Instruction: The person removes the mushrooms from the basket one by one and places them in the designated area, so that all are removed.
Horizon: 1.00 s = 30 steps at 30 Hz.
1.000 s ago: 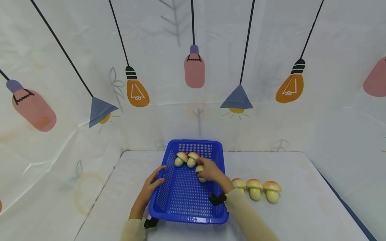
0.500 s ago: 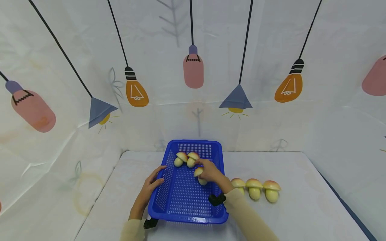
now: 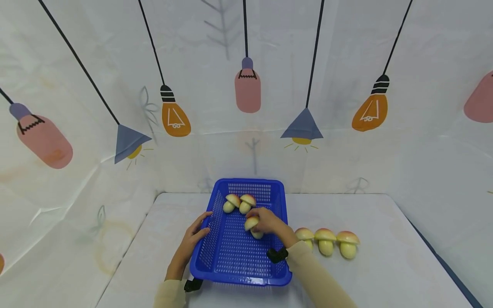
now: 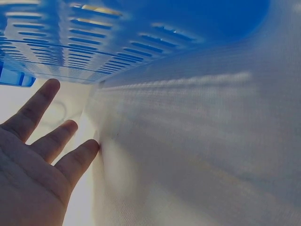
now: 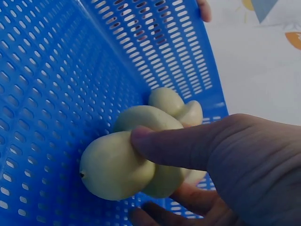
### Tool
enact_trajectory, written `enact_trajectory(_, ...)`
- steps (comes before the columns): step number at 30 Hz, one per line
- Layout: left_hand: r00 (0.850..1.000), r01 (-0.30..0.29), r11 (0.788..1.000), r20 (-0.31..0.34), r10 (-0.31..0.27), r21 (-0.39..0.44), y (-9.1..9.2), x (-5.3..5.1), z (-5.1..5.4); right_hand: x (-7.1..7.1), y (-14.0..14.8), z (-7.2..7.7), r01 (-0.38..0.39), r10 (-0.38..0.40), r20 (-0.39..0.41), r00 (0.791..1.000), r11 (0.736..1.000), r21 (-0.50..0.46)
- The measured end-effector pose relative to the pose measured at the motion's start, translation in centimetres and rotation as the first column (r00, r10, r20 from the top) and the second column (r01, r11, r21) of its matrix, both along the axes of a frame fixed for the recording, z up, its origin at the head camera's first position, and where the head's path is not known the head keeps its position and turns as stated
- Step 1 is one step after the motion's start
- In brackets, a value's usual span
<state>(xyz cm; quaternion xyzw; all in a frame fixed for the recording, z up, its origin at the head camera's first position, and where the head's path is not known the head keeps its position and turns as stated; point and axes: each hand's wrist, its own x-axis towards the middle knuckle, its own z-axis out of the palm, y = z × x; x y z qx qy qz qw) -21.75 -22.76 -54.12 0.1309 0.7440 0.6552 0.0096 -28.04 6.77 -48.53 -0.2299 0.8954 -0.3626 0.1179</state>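
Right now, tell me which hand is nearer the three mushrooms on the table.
Right. The right hand pinches another mushroom inside the blue basket, left of the three mushrooms; the left hand is farther off, at the basket's left side.

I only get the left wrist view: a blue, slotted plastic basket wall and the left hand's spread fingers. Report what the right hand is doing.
Observer: The right hand holds a pale-yellow, mushroom-shaped piece with a red-tinged cap inside the basket.
Operator: Count the others in there.
Observer: Two, side by side toward the far end: a left one and a right one.
Operator: Now check outside it.
Observer: Three similar pieces sit in a row on the white table, to the right of the basket.
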Motion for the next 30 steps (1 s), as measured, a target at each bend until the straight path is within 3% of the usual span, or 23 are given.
enact_trajectory(6,1.000,-0.007,1.000,0.002,0.007,-0.004,0.0,0.0,0.1,-0.1,0.0,-0.2,-0.050,0.050,-0.013,0.999,0.999,-0.002)
enact_trajectory(15,1.000,-0.019,1.000,0.017,0.019,-0.007,0.0,0.0,0.0,0.0,0.1,-0.2,-0.048,0.048,-0.031,0.998,0.999,-0.009)
enact_trajectory(21,1.000,-0.016,1.000,0.009,0.016,0.004,0.0,-0.1,-0.1,0.4,0.4,-0.1,-0.059,0.050,-0.119,0.992,0.995,-0.079)
enact_trajectory(30,1.000,0.003,1.000,-0.002,-0.003,0.023,-0.1,-0.2,-0.2,1.8,0.6,0.6,-0.011,-0.005,-0.089,0.996,0.983,-0.183)
